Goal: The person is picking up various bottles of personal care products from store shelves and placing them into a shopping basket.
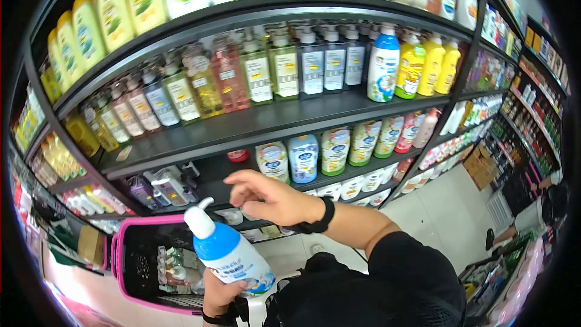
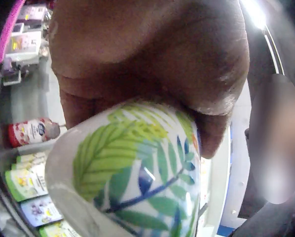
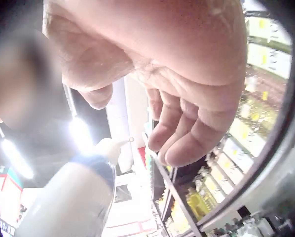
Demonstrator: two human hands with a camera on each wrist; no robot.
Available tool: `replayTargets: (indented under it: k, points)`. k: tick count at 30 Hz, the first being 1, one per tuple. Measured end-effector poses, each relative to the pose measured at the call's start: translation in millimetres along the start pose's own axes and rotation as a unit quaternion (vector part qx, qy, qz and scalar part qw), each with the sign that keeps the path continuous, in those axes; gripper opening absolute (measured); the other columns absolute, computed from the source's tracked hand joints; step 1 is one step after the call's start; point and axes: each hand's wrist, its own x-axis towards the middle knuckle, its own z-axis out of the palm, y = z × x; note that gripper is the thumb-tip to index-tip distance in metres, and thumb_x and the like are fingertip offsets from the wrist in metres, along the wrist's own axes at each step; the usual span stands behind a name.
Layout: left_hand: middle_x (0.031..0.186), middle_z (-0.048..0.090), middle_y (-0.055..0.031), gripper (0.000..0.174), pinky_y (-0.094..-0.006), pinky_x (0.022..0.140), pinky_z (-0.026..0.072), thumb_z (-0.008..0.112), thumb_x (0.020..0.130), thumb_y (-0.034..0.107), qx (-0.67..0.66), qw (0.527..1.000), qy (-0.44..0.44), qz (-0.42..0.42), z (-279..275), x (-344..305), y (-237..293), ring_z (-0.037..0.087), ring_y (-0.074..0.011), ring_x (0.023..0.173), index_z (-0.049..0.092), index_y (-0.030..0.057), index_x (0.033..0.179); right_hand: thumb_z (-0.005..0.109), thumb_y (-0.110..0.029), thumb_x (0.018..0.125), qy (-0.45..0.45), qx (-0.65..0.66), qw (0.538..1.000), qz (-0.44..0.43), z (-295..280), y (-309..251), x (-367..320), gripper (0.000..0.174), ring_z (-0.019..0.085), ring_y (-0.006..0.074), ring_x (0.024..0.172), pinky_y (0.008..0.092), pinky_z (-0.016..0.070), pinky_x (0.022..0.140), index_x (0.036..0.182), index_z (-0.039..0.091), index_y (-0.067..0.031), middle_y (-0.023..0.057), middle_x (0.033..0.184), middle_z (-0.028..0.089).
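Note:
My left hand grips a blue and white pump bottle by its lower part. The bottle leans, its white pump head toward the upper left. In the left wrist view, the palm wraps the bottle's leaf-patterned side. My right hand hovers just above and right of the pump, fingers loosely bent and holding nothing. From the right wrist, its fingers hang apart from the pump nozzle. A similar blue and white bottle stands on the middle shelf.
Below the left hand's side sits a black basket with a pink rim, with several packages inside. Black shelving full of pump bottles spans the front. On the lower shelf stand several floral-labelled bottles. A cardboard box lies down the aisle.

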Motion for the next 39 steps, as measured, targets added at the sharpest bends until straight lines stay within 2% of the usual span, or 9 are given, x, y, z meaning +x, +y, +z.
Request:
replayTargets:
  k: [2,4,5,9,11,17,28,32,39]
  points:
    - [0.122,0.067,-0.0167,0.074,-0.0379,0.096,0.0537,0.087,0.074,0.016,0.019,0.999,-0.001,0.047,27,30,8,0.068,-0.0243,0.109,0.051,-0.0093,0.133,0.063,-0.01,0.098,0.048,0.005,0.998,0.049,-11,6,-39,0.068,0.055,0.0205,0.122,0.0363,0.0455,0.103,0.155,0.026,-0.0065,0.0122,0.132,0.053]
    - [0.122,0.067,-0.0166,0.073,-0.0379,0.097,0.0535,0.086,0.074,0.016,0.028,0.996,0.003,0.08,56,64,14,0.067,-0.0242,0.11,0.051,-0.0093,0.133,0.067,-0.019,0.097,0.049,-0.048,0.997,0.031,-24,3,-61,0.07,0.057,0.0209,0.115,0.0342,0.0486,0.097,0.153,0.028,-0.0051,0.0153,0.126,0.055]
    - [0.125,0.066,-0.0162,0.074,-0.0383,0.098,0.0532,0.085,0.075,0.015,0.028,0.995,-0.001,0.099,69,83,11,0.067,-0.0244,0.111,0.049,-0.0093,0.135,0.069,-0.021,0.095,0.041,-0.031,0.998,0.046,-33,1,-67,0.075,0.055,0.0261,0.124,0.0381,0.0467,0.102,0.154,0.026,-0.0021,0.0188,0.134,0.053]
    - [0.129,0.06,-0.0157,0.083,-0.0393,0.1,0.0525,0.083,0.076,0.013,0.032,0.989,0.012,0.145,130,162,-2,0.063,-0.0258,0.117,0.036,-0.0039,0.143,0.069,-0.019,0.092,0.088,-0.182,0.979,-0.039,-89,-38,-80,0.077,0.048,0.032,0.137,0.0403,0.0413,0.109,0.153,0.027,0.0022,0.0234,0.144,0.048]
    - [0.133,0.055,-0.0148,0.088,-0.0388,0.102,0.0514,0.081,0.077,0.012,0.013,0.985,0.019,0.169,171,200,-4,0.061,-0.0251,0.121,0.027,-0.001,0.145,0.065,-0.022,0.095,0.116,-0.162,0.98,-0.025,-126,-59,-89,0.074,0.05,0.0331,0.134,0.0403,0.0398,0.11,0.152,0.027,0.0033,0.0235,0.143,0.049]
    - [0.134,0.055,-0.0167,0.074,-0.0385,0.102,0.0508,0.07,0.082,0.004,0.04,0.984,-0.022,0.172,249,282,-10,0.06,-0.0241,0.122,0.03,-0.0031,0.143,0.062,-0.021,0.097,0.207,-0.192,0.957,-0.06,-211,-76,-107,0.068,0.053,0.0339,0.129,0.0412,0.0421,0.108,0.15,0.028,0.0053,0.0254,0.139,0.051]
    - [0.13,0.06,-0.0146,0.065,-0.0364,0.1,0.0502,0.072,0.09,0.017,0.111,0.978,-0.082,0.154,273,358,3,0.061,-0.0211,0.117,0.037,-0.0035,0.141,0.065,-0.022,0.096,0.267,-0.186,0.939,-0.112,-282,-69,-88,0.065,0.058,0.029,0.123,0.0385,0.0451,0.104,0.147,0.034,0.0047,0.0205,0.132,0.058]
    - [0.131,0.059,-0.0133,0.067,-0.0359,0.102,0.0493,0.076,0.088,0.013,0.123,0.97,-0.13,0.165,269,375,-10,0.059,-0.0209,0.12,0.039,-0.0022,0.141,0.064,-0.022,0.096,0.297,-0.196,0.925,-0.134,-294,-59,-81,0.067,0.059,0.0301,0.121,0.0386,0.0456,0.103,0.147,0.032,0.0057,0.0218,0.132,0.058]
    - [0.135,0.058,-0.0126,0.068,-0.0364,0.104,0.0478,0.077,0.087,0.008,0.116,0.974,-0.147,0.123,269,402,-14,0.058,-0.0208,0.124,0.039,-0.0017,0.142,0.063,-0.019,0.096,0.33,-0.313,0.883,-0.113,-308,-45,-78,0.072,0.053,0.0414,0.127,0.0436,0.042,0.108,0.149,0.025,0.0114,0.0304,0.137,0.051]
